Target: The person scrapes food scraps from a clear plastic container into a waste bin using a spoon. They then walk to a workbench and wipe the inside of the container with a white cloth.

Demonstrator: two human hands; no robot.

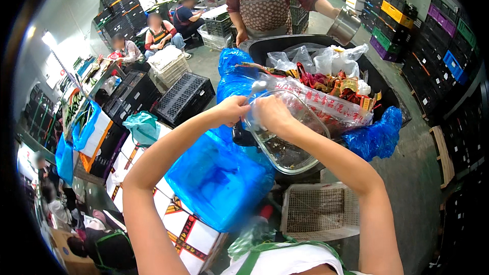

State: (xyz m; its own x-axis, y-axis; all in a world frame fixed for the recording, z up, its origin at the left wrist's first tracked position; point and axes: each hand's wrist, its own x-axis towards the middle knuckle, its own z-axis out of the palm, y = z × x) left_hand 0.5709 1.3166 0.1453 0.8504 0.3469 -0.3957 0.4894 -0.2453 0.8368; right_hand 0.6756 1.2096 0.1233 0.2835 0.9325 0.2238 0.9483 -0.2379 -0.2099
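A clear rectangular container point(293, 169) with dark scraps on its bottom is tilted over the near edge of a large black bin point(389, 84). My right hand point(272, 113) is closed at its upper left rim; the fingertips are hidden. Beside it, my left hand point(235, 109) is closed round a pale, spoon-like utensil point(259, 86) whose rounded end sticks up. A dark handle-shaped thing point(243, 135) shows just below my left hand. Printed clear plastic point(326, 99), red and yellow wrappers point(338, 85) and white bags point(338, 61) fill the bin.
Blue plastic sheeting point(219, 183) covers something left of the bin, near white cartons point(188, 229). An off-white basket point(321, 211) stands on the floor below. Across the bin, a person in an apron point(262, 0) holds a metal pot point(344, 26). Crates point(438, 35) are stacked at right.
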